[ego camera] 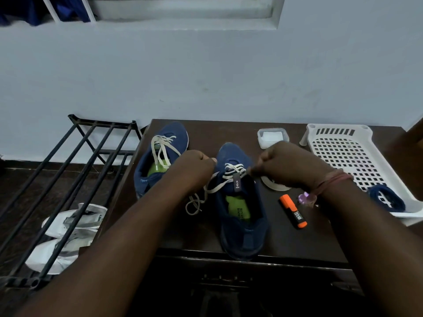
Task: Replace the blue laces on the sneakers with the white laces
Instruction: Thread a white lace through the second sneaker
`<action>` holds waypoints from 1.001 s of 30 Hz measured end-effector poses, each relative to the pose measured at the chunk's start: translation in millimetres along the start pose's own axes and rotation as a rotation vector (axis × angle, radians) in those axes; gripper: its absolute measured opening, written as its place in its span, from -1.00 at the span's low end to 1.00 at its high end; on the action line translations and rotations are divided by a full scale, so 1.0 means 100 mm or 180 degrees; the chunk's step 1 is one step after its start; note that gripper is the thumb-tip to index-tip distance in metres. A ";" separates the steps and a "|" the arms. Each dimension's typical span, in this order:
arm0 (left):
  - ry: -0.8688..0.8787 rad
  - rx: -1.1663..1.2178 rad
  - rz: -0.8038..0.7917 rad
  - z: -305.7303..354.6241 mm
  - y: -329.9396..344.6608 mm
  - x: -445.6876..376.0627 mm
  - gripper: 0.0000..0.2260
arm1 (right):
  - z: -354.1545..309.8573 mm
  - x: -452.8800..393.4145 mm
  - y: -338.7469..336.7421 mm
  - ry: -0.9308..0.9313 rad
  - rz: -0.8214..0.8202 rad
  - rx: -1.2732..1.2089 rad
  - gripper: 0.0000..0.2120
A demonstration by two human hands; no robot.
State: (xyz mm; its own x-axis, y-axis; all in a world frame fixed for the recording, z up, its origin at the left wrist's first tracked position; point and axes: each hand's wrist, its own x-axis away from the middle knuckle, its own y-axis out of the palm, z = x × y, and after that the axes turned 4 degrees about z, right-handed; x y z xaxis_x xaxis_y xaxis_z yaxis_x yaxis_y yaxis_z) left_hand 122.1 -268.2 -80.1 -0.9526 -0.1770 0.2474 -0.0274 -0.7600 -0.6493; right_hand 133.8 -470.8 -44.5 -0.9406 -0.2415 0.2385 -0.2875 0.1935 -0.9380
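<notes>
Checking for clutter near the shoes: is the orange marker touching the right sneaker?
Apart. The head view shows bare table between the marker and the sneaker.

White-laced blue sneakers [242,202] side by side

Both hands, left [194,165] and right [283,163], pinch white lace [219,183] ends over near blue sneaker [242,216] on table [297,243]; second sneaker [160,156] beside.

Matt blue knit cloth on the sneakers [240,202], flat woven white laces [231,172], dark glossy wood on the table [206,227], perforated white plastic basket [343,152], black metal-looking rack [75,170].
</notes>
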 end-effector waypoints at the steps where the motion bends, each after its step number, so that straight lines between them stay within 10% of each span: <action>1: 0.0000 -0.0032 -0.0028 0.01 0.01 0.00 -0.72 | 0.02 -0.03 -0.04 -0.0062 0.0325 -0.0146 -0.80; 5: -0.0017 -0.0117 -0.0125 0.04 0.03 0.02 -0.73 | 0.07 -0.11 -0.18 0.0360 0.1525 -0.4656 -0.84; 8: -0.0004 -0.0101 -0.0130 0.05 0.05 0.02 -0.74 | 0.12 -0.09 -0.24 0.0193 0.1936 -0.5830 -0.76; 16: 0.0245 -0.0280 -0.0323 0.07 0.14 0.07 -0.75 | 0.12 -0.02 -0.32 -0.0454 0.2297 -0.5733 -0.74; 21: 0.1256 0.0686 0.0171 0.14 0.13 0.07 -0.53 | -0.01 -0.01 -0.10 -0.0066 0.1160 -0.2821 -0.62; 26: 0.1685 0.1546 -0.0310 0.22 0.16 0.15 -0.49 | -0.19 -0.03 0.00 -0.0330 0.0395 -0.3806 -0.72; 30: 0.1748 0.1021 0.0671 0.18 0.11 0.08 -0.85 | -0.22 -0.08 0.02 -0.0287 0.0871 -0.3746 -0.74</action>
State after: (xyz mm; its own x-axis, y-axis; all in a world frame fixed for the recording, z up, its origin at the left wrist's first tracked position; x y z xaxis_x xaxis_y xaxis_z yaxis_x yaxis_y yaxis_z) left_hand 119.3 -289.4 -72.4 -0.9459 -0.0626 -0.3184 0.1869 -0.9072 -0.3769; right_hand 136.4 -447.4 -42.7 -0.9935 -0.1137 0.0055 -0.1133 0.9835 -0.1409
